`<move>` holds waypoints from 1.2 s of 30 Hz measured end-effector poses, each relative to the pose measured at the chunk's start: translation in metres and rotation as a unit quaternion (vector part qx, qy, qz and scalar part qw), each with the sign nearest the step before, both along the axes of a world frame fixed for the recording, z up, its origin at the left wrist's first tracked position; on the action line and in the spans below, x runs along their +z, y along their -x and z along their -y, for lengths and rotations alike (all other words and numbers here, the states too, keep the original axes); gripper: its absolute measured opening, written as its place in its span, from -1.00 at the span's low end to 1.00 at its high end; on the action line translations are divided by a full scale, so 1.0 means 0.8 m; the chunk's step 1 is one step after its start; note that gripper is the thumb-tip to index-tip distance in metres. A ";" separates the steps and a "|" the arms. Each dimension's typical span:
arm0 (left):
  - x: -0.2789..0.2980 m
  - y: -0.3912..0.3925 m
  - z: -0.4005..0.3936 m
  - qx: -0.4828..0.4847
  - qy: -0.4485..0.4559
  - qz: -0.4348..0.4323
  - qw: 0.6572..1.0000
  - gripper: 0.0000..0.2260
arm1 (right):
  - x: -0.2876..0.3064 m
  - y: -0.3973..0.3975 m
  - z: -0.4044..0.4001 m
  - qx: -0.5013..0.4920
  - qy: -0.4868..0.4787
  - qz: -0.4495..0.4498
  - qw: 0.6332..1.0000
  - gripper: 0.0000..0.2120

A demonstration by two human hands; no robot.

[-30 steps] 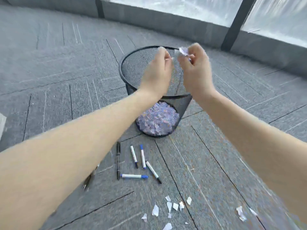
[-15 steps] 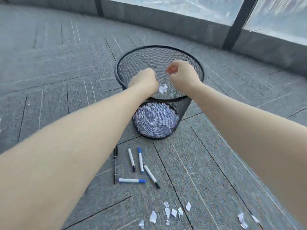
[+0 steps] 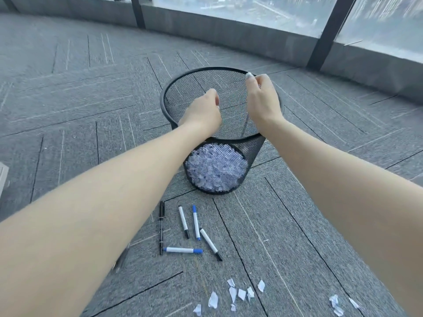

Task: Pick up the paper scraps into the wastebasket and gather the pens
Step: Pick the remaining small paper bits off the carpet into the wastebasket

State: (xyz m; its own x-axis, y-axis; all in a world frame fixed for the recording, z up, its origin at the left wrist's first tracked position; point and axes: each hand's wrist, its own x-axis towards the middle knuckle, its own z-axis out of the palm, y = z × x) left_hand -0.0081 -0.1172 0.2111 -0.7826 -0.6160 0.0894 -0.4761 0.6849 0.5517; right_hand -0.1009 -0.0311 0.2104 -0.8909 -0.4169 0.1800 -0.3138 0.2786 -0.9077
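A black mesh wastebasket (image 3: 165, 99) stands on the grey carpet, its bottom filled with white paper scraps (image 3: 215, 170). Both my hands hover over its opening. My left hand (image 3: 201, 113) has its fingers curled shut, and nothing shows in it. My right hand (image 3: 263, 97) is near the far rim, fingers pinched on a small white scrap (image 3: 249, 75). In front of the basket lie a black pen (image 3: 161, 227) and several white markers (image 3: 196, 223) with blue or black caps. More torn scraps (image 3: 233, 294) lie nearer to me, and a few more (image 3: 335, 304) at the right.
Another dark pen (image 3: 119, 261) is mostly hidden under my left forearm. A low grey ledge (image 3: 229, 33) with windows and a dark pillar (image 3: 325, 35) runs behind the basket. A pale object (image 3: 2, 177) sits at the left edge.
My hands came down from above the rim to over the opening, and a scrap fell into the basket. They have since spread apart, with the right hand moving toward the far rim.
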 end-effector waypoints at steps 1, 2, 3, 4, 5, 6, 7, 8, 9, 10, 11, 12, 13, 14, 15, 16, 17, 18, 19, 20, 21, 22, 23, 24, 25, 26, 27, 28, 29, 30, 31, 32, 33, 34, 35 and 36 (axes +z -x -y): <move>0.001 -0.003 -0.001 -0.009 0.000 -0.010 1.000 -0.84 | 0.002 -0.002 -0.002 0.007 0.035 0.020 0.999 -0.76; 0.002 -0.006 -0.002 -0.021 0.004 -0.014 1.000 -0.81 | 0.004 -0.003 -0.005 0.015 0.072 0.039 0.997 -0.76; 0.003 -0.008 -0.003 -0.032 0.013 -0.018 0.999 -0.80 | 0.006 -0.003 -0.009 0.022 0.104 0.056 0.993 -0.76; 0.005 -0.011 -0.004 -0.042 0.023 -0.024 0.999 -0.79 | 0.008 -0.003 -0.013 0.027 0.128 0.072 0.989 -0.76; 0.006 -0.014 -0.006 -0.050 0.034 -0.032 0.998 -0.79 | 0.009 -0.001 -0.016 0.029 0.141 0.090 0.986 -0.75; 0.008 -0.018 -0.009 -0.057 0.041 -0.045 0.997 -0.78 | 0.010 0.001 -0.018 0.031 0.149 0.111 0.982 -0.75; 0.009 -0.021 -0.012 -0.064 0.047 -0.062 0.995 -0.78 | 0.013 0.002 -0.020 0.035 0.153 0.135 0.978 -0.75; 0.009 -0.025 -0.015 -0.070 0.053 -0.078 0.993 -0.78 | 0.014 0.004 -0.021 0.040 0.153 0.159 0.975 -0.77; 0.010 -0.030 -0.018 -0.077 0.058 -0.094 0.991 -0.78 | 0.015 0.005 -0.021 0.046 0.149 0.180 0.971 -0.80; 0.009 -0.034 -0.021 -0.085 0.062 -0.107 0.989 -0.78 | 0.016 0.005 -0.021 0.050 0.147 0.192 0.969 -0.83; 0.008 -0.040 -0.024 -0.098 0.073 -0.120 0.985 -0.79 | 0.019 0.004 -0.020 0.049 0.149 0.194 0.968 -0.84; 0.007 -0.049 -0.027 -0.118 0.093 -0.136 0.979 -0.80 | 0.022 0.001 -0.020 0.035 0.163 0.183 0.969 -0.81; 0.005 -0.059 -0.031 -0.147 0.125 -0.158 0.968 -0.81 | 0.028 -0.006 -0.021 0.001 0.193 0.156 0.969 -0.78; 0.000 -0.070 -0.035 -0.185 0.167 -0.177 0.952 -0.82 | 0.033 -0.017 -0.025 -0.043 0.234 0.122 0.964 -0.76; -0.008 -0.084 -0.041 -0.228 0.207 -0.187 0.933 -0.82 | 0.037 -0.033 -0.032 -0.076 0.273 0.092 0.955 -0.75; -0.023 -0.101 -0.050 -0.270 0.234 -0.192 0.914 -0.82 | 0.034 -0.056 -0.043 -0.087 0.301 0.068 0.947 -0.75; -0.042 -0.120 -0.062 -0.307 0.235 -0.186 0.903 -0.83 | 0.024 -0.084 -0.060 -0.083 0.310 0.044 0.946 -0.75; -0.068 -0.141 -0.075 -0.334 0.209 -0.166 0.904 -0.83 | 0.001 -0.116 -0.079 -0.070 0.289 0.022 0.954 -0.74; -0.097 -0.164 -0.089 -0.351 0.165 -0.128 0.913 -0.83 | -0.032 -0.148 -0.102 -0.059 0.239 0.013 0.969 -0.74; -0.128 -0.188 -0.104 -0.356 0.117 -0.081 0.924 -0.82 | -0.071 -0.179 -0.127 -0.050 0.173 0.025 0.983 -0.74; -0.158 -0.211 -0.119 -0.348 0.074 -0.029 0.934 -0.80 | -0.113 -0.208 -0.152 -0.051 0.098 0.050 0.993 -0.74; -0.187 -0.232 -0.131 -0.334 0.041 0.026 0.941 -0.78 | -0.155 -0.231 -0.175 -0.061 0.015 0.078 0.995 -0.76; -0.210 -0.251 -0.142 -0.317 0.012 0.090 0.944 -0.76 | -0.195 -0.250 -0.198 -0.077 -0.064 0.107 0.989 -0.79; -0.231 -0.268 -0.153 -0.299 -0.009 0.150 0.942 -0.71 | -0.227 -0.264 -0.219 -0.092 -0.134 0.134 0.978 -0.81; -0.246 -0.282 -0.163 -0.281 -0.025 0.204 0.937 -0.64 | -0.251 -0.276 -0.237 -0.101 -0.200 0.147 0.963 -0.80; -0.258 -0.294 -0.174 -0.261 -0.028 0.235 0.936 -0.57 | -0.266 -0.286 -0.251 -0.104 -0.261 0.150 0.948 -0.73; -0.264 -0.303 -0.185 -0.233 -0.029 0.253 0.939 -0.51 | -0.277 -0.294 -0.262 -0.101 -0.309 0.148 0.934 -0.64; -0.273 -0.311 -0.198 -0.193 -0.034 0.271 0.942 -0.45 | -0.284 -0.302 -0.269 -0.095 -0.343 0.142 0.924 -0.55; -0.279 -0.318 -0.211 -0.154 -0.043 0.289 0.944 -0.41 | -0.287 -0.308 -0.271 -0.086 -0.368 0.132 0.916 -0.48; -0.282 -0.324 -0.223 -0.123 -0.048 0.303 0.944 -0.40 | -0.287 -0.314 -0.269 -0.074 -0.384 0.120 0.912 -0.43; -0.285 -0.327 -0.235 -0.112 -0.036 0.307 0.944 -0.39 | -0.288 -0.319 -0.265 -0.057 -0.391 0.109 0.912 -0.40; -0.288 -0.329 -0.244 -0.108 -0.029 0.305 0.946 -0.38 | -0.288 -0.323 -0.258 -0.035 -0.390 0.102 0.914 -0.39; -0.289 -0.328 -0.250 -0.109 -0.030 0.296 0.948 -0.38 | -0.288 -0.327 -0.252 -0.010 -0.385 0.096 0.918 -0.40; -0.286 -0.327 -0.253 -0.114 -0.062 0.292 0.948 -0.39 | -0.290 -0.331 -0.247 0.014 -0.377 0.086 0.922 -0.42; -0.285 -0.326 -0.254 -0.118 -0.088 0.264 0.953 -0.41 | -0.291 -0.333 -0.244 0.032 -0.368 0.075 0.926 -0.45; -0.285 -0.328 -0.254 -0.115 -0.091 0.230 0.962 -0.42 | -0.292 -0.335 -0.243 0.041 -0.357 0.070 0.930 -0.49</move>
